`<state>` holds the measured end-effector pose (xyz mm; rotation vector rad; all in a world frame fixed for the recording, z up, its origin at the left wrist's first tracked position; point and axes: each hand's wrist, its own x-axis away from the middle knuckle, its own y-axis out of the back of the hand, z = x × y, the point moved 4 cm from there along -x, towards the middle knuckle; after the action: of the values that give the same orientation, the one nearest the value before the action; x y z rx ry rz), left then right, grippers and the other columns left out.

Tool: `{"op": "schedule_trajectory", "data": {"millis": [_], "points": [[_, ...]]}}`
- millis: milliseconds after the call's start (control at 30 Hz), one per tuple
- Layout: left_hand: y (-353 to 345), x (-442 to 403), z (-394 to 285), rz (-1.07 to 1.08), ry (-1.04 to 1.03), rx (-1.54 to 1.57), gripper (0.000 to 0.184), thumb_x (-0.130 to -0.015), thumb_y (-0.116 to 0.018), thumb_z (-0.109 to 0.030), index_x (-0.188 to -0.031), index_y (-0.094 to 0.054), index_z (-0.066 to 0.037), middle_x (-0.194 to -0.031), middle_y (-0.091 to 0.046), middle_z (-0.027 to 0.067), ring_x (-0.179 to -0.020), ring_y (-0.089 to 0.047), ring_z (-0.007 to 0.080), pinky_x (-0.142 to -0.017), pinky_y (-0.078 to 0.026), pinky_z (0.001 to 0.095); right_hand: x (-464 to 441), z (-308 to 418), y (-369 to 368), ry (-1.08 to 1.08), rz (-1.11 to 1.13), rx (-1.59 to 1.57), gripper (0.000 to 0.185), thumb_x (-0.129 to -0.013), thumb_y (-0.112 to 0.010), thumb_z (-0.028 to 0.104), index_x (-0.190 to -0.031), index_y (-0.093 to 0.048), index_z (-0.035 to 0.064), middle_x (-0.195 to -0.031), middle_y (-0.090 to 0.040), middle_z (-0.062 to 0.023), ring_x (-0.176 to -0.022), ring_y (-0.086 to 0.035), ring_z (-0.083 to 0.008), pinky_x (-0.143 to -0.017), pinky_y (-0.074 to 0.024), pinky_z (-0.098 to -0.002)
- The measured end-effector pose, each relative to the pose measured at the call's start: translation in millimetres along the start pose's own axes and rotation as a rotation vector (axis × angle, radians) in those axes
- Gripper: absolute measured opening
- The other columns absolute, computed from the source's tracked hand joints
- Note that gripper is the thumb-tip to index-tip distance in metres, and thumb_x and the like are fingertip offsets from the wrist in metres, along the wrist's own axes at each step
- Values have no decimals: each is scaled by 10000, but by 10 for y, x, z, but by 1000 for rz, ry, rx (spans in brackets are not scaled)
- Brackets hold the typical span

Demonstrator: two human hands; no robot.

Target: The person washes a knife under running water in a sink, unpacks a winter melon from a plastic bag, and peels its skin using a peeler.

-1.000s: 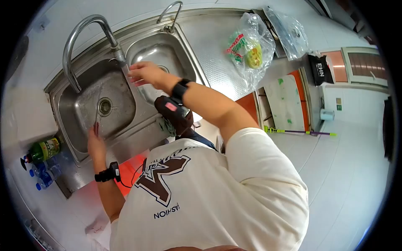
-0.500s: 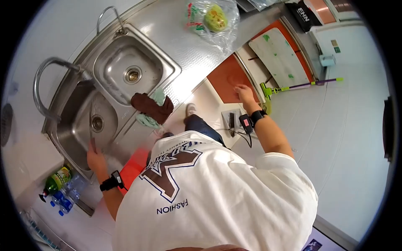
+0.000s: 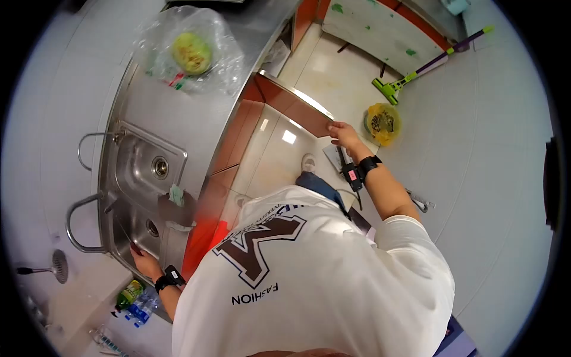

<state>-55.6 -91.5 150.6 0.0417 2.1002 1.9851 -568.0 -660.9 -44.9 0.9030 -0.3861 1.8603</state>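
Observation:
Over the left sink basin (image 3: pixel 126 243), my left hand (image 3: pixel 144 263) is closed round the handle of what looks like a knife (image 3: pixel 123 229), its thin blade pointing away from me. My right hand (image 3: pixel 344 135) grips the free end of an orange-red cabinet door (image 3: pixel 297 113), which stands swung out from under the counter. A brown cloth (image 3: pixel 178 209) and a pale green cloth (image 3: pixel 176 194) lie beside the basins, blurred. Farther along the counter, a round yellow-green vegetable or fruit (image 3: pixel 191 53) rests on a clear plastic bag (image 3: pixel 223 65).
A yellow-lined bin (image 3: pixel 382 125) stands on the floor beyond my right hand, near a green mop (image 3: pixel 389 90). A white board (image 3: pixel 380 33) leans at the back. Curved taps (image 3: pixel 74 223) rise over the basins. Several bottles (image 3: pixel 140 309) stand at lower left.
My view has swung toward the right and the counter has shifted in it. My right hand has come onto the cabinet door's edge. My left hand keeps hold of the knife-like tool.

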Motion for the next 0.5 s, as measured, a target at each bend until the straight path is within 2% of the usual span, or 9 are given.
{"op": "schedule_trajectory", "data": {"millis": [133, 233, 267, 300, 367, 400, 433, 467, 500], "points": [[381, 56, -457, -37, 35, -126, 503, -909, -498, -147, -1410, -469, -123, -1258, -610, 211, -1098, -594, 418, -889, -470, 480, -87, 138, 433, 58, 145, -22, 531, -925, -637, 285, -1366, -492, 27, -1230, -597, -73, -1095, -569, -170, -890, -491, -336], [642, 289, -840, -160, -53, -74, 511, -906, -500, -139, -1415, -460, -106, -1277, -604, 201, -1112, -590, 413, -899, -465, 474, -150, 208, 491, 80, 302, -23, 495, -909, -642, 266, -1310, -542, -6, -1178, -623, -81, -1061, -581, -167, -888, -483, -330], [722, 371, -1005, -165, -42, -34, 515, -910, -503, -145, -1420, -451, -96, -1306, -588, 195, -1124, -586, 410, -909, -463, 460, -186, 219, 476, 53, 422, 36, 496, -898, -663, 289, -1298, -567, 13, -1208, -617, -76, -1072, -579, -168, -901, -480, -327], [721, 379, -1072, -169, -40, -44, 515, -910, -503, -145, -1420, -451, -96, -1306, -588, 195, -1124, -586, 410, -909, -463, 460, -254, 194, 473, 50, 432, 32, 496, -898, -663, 289, -1298, -567, 13, -1208, -617, -76, -1072, -579, -168, -901, -480, -327], [704, 375, -1158, -187, -62, -55, 528, -909, -530, -132, -1427, -442, -80, -1332, -575, 185, -1141, -588, 386, -913, -467, 436, -397, 39, 373, 57, 546, 338, 470, -887, -678, 311, -1264, -605, 40, -1210, -619, -87, -1089, -570, -168, -902, -477, -318], [703, 357, -1247, -190, -57, -63, 528, -909, -530, -132, -1427, -442, -80, -1332, -575, 185, -1141, -588, 386, -913, -467, 436, -540, -60, 342, 137, 542, 374, 441, -880, -684, 326, -1207, -630, 35, -1126, -651, -87, -1012, -595, -160, -846, -495, -306], [690, 339, -1471, -214, -232, 57, 530, -905, -531, -108, -1427, -445, -83, -1321, -583, 179, -1129, -596, 370, -908, -474, 426, -529, 86, 349, 141, 550, 377, 441, -880, -684, 326, -1207, -630, 35, -1126, -651, -87, -1012, -595, -160, -846, -495, -306], [664, 326, -1692, -239, -407, 179, 533, -900, -533, -85, -1427, -449, -86, -1310, -591, 173, -1118, -604, 355, -903, -482, 415, -507, 207, 385, 30, 540, 359, 421, -880, -683, 331, -1171, -640, 29, -1073, -664, -81, -962, -605, -156, -810, -503, -304], [666, 311, -1929, -247, -398, 177, 533, -900, -533, -85, -1427, -449, -86, -1310, -591, 173, -1118, -604, 355, -903, -482, 415, -492, 294, 387, -83, 528, 340, 404, -880, -681, 335, -1135, -650, 23, -1021, -678, -75, -913, -616, -152, -773, -510, -302]]}}
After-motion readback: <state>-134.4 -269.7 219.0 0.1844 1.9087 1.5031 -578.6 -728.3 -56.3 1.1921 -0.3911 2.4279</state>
